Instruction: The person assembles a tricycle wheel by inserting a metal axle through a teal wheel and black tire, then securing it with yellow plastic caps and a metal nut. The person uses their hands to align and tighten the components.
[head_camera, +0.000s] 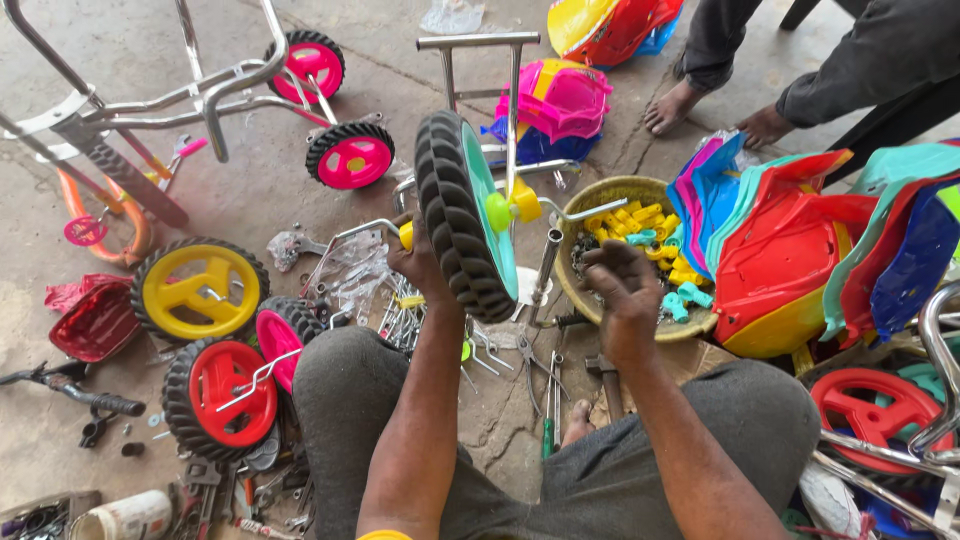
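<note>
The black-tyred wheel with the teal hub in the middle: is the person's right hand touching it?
Apart. The head view shows the right hand raised over the bowl, with floor visible between it and the wheel.

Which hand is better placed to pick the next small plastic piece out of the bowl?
Right. The right hand hovers at the rim of the bowl beside the yellow plastic pieces, seemingly free. The left hand is behind the teal wheel, gripping its axle.

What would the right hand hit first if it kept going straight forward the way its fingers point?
Probably the round bowl of yellow and teal plastic fittings: the right hand hangs just at its near rim, though depth is unclear.
</note>
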